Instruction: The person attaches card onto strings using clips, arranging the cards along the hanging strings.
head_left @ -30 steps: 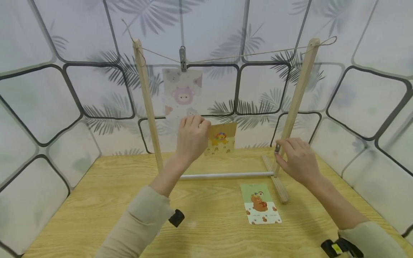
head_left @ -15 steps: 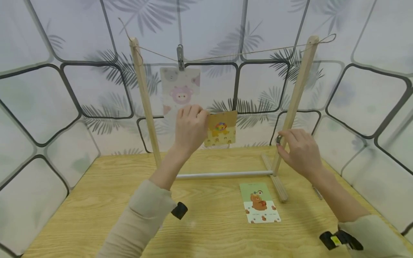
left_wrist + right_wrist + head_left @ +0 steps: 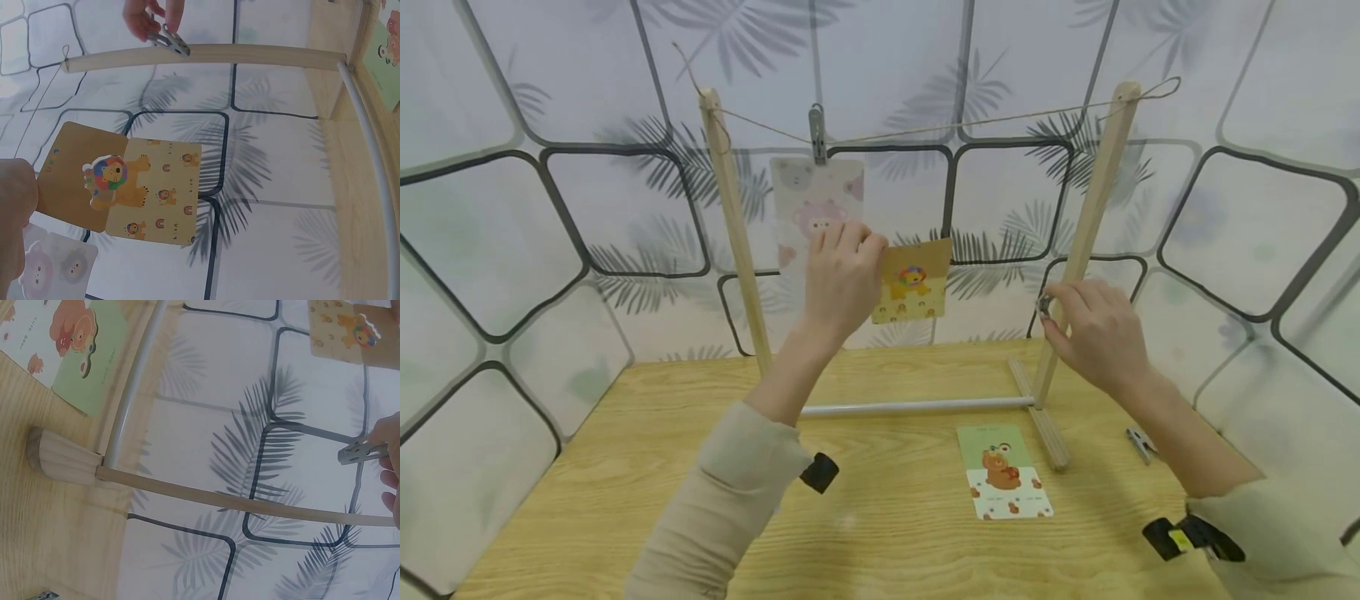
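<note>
My left hand (image 3: 844, 279) pinches the edge of a yellow-brown lion card (image 3: 913, 282), held up in front of the wooden frame and below its string (image 3: 1000, 122). In the left wrist view the whole face of the card shows, with a lion in a colourful mane. My right hand (image 3: 1097, 333), near the right post (image 3: 1093, 204), grips a small metal clip (image 3: 362, 452) between thumb and fingers. Left of centre, a pink animal card (image 3: 817, 196) hangs from the string by another metal clip (image 3: 817, 133); my left hand partly covers it.
A green and white bear card (image 3: 1004, 472) lies on the wooden table (image 3: 880, 533) before the frame. A loose metal clip (image 3: 1141, 444) lies to its right, beside my right forearm. A white bar (image 3: 917, 407) joins the posts low down.
Both hands have risen, the left with the lion card and the right with its clip. The loose clip on the table has come into sight from behind my right forearm.
</note>
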Demonstrator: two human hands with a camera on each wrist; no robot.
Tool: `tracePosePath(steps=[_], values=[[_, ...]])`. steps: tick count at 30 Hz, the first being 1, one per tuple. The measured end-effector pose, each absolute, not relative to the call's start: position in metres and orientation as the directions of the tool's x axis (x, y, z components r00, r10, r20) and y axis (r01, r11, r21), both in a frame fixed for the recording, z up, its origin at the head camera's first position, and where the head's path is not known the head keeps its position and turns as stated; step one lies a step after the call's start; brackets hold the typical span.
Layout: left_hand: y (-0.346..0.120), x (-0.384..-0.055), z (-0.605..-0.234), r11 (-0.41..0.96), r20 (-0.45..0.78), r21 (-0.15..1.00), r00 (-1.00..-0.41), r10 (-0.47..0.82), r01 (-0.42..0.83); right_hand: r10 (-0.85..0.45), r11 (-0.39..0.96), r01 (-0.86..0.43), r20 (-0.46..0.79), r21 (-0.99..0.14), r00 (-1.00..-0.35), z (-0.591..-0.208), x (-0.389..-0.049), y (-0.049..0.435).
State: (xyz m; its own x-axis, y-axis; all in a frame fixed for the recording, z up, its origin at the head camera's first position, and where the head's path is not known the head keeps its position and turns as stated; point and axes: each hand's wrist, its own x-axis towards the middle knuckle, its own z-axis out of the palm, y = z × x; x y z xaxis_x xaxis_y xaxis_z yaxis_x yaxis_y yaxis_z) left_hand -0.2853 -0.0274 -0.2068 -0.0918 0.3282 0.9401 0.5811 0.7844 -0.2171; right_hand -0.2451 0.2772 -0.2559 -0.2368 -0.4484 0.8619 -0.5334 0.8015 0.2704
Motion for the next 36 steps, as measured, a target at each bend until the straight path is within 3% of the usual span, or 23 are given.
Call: tracePosePath(steps=[10,36], values=[[-0.026,-0.287,-0.197,0.786,0.938,-0.221,-0.095,0.333,0.578,-0.435,0.806,-0.533,0.868,0.257,-0.239,-0.246,-0.246,0.275],[-0.016,-0.291,-0.174,0.789,0.94,-0.236,-0.072,0.333,0.568,-0.431,0.773,-0.556,0.896,0.307,-0.104,-0.206,-0.256,0.256]])
